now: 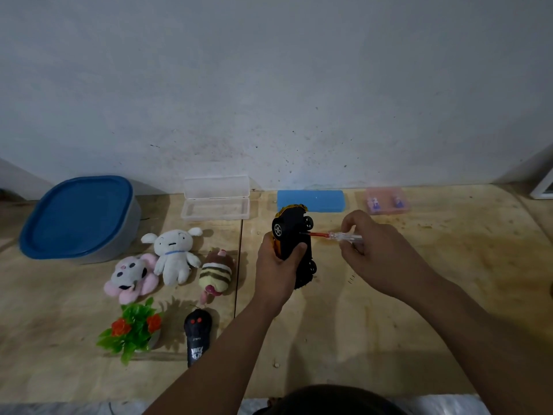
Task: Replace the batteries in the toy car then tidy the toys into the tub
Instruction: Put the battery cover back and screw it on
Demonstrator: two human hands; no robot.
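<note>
Near the middle of the frame the left hand (276, 266) grips the toy car (291, 235), its fingers curled round the body and the thumb pressed on the black underside. The car is tipped on its side, wheels and chassis turned toward the right of the frame, most likely so that the battery cover faces the tool. The right hand (371, 250) pinches the clear handle of a screwdriver (332, 235), fingers closed narrowly round it, and holds the red shaft level with the tip set against the underside. That line suits turning a screw while the other hand keeps the car from twisting. Whether the cover is loose yet cannot be told.

At the left edge sits the tub (80, 217), its blue lid on, so it looks as if tidying has not begun. Between the tub and the car the toys lie on the desk (389, 324): a white plush dog (175, 253), a pink plush (130, 275), a striped plush (216, 271), a plastic plant (131, 327) and the black remote control (197, 335). Against the wall above the car are an open clear case (216, 199), a blue case (310, 200) and, toward the upper right, a small pink box (387, 202), perhaps holding spare parts; its contents are too small to name.
</note>
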